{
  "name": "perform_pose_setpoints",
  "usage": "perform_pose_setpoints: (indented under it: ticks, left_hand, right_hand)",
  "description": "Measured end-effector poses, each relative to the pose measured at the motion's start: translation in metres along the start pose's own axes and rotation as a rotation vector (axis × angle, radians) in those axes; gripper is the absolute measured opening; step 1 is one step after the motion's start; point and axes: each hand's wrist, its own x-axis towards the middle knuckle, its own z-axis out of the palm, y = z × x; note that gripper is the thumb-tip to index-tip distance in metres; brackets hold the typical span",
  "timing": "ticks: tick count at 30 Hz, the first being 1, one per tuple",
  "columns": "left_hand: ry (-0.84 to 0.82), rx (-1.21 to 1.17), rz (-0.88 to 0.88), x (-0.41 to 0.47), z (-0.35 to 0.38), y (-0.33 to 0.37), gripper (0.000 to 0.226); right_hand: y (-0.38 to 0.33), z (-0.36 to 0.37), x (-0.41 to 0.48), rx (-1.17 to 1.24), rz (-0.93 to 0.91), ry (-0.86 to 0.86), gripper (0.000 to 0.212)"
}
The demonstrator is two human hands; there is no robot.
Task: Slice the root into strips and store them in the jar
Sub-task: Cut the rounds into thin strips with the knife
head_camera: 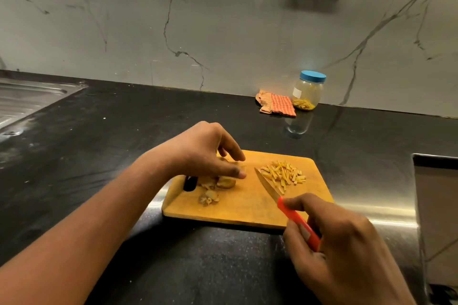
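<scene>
Looking down from the head camera, your left hand [210, 153] hovers half-open, holding nothing, over the ginger pieces [218, 184] on the cutting board [245, 208]. Your right hand [337, 247] grips the red-handled knife [295, 218] beside the cut strips [283, 173]. Ginger is firm, knobbly and likely damp (so it may roll): pin a piece by its flat face; the capped jar [308, 90] stands well apart.

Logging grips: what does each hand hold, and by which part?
Right hand grips the knife by its red handle. Left hand rests over root pieces; grasp unclear.

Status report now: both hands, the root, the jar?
Left hand over root pieces, grip unclear. Right hand holds knife beside strips. Jar lidded, far behind board. Nothing blocking.
</scene>
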Motion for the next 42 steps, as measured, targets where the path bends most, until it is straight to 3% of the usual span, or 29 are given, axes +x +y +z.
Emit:
perform_pose_setpoints:
  ticks: [8, 20, 42]
  left_hand:
    - [-0.052, -0.017, -0.012, 0.000, 0.000, -0.001, 0.027]
    - [0.018, -0.061, 0.002, 0.006, 0.010, 0.000, 0.010]
    - [0.105, -0.087, 0.058, 0.005, 0.025, 0.011, 0.014]
  right_hand:
    - [0.009, 0.002, -0.001, -0.025, 0.102, 0.077, 0.024]
    - [0.010, 0.010, 0.001, 0.023, 0.091, 0.057, 0.028]
    - [0.004, 0.011, 0.002, 0.149, 0.033, 0.079, 0.027]
